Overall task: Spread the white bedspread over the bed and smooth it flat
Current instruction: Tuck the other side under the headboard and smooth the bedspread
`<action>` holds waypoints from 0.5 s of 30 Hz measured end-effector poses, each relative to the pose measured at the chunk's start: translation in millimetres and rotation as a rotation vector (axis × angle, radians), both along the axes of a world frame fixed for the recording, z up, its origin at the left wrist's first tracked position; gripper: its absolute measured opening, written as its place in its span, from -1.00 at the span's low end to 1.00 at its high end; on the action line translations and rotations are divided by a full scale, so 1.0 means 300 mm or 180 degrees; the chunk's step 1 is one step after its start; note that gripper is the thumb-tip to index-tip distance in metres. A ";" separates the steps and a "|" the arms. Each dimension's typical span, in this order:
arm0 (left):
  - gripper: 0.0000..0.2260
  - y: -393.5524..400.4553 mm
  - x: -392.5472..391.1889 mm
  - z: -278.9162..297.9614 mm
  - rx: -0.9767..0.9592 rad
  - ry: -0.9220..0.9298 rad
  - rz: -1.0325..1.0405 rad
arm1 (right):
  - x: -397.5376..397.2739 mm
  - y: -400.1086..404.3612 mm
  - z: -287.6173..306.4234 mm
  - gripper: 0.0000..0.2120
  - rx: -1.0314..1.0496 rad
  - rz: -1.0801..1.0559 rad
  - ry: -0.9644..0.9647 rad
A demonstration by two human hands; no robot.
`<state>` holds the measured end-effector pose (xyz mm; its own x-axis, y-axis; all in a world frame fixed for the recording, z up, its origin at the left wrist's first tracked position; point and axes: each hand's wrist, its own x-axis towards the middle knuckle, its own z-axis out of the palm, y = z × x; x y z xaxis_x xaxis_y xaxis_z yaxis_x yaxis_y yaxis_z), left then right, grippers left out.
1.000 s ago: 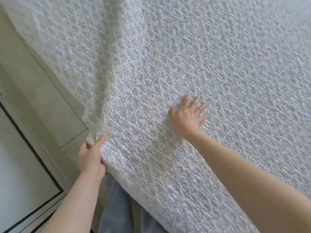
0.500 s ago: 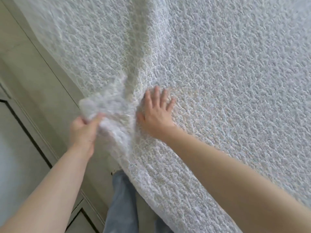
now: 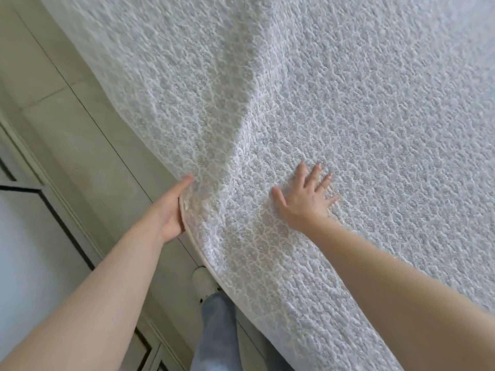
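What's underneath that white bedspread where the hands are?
Nothing under it shows. The white bedspread covers the whole bed surface, so mattress and sheets are hidden. The right hand lies flat on top; the left hand grips its edge, fingers tucked beneath. A fold remains.

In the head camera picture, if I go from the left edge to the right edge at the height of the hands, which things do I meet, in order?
Tiled floor → left hand, gripping the hem → raised fold of the white bedspread → right hand, flat with fingers spread → smooth bedspread up to the right edge.
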<state>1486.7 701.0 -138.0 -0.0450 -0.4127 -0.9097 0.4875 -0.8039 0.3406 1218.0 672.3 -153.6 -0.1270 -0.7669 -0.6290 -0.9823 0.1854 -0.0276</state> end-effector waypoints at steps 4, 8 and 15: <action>-0.73 -0.069 0.129 -0.011 -0.0322 -0.0999 0.0946 | 0.008 -0.015 -0.038 -0.12 0.0160 -0.0086 0.0061; -0.70 -0.005 0.133 -0.042 -0.0156 -0.1192 0.1142 | 0.015 -0.028 -0.038 -0.11 0.0264 -0.0141 0.0036; -0.69 -0.033 0.108 -0.025 -0.0077 -0.1149 0.1175 | -0.049 -0.304 0.002 -0.23 -0.0625 -0.1403 -0.0012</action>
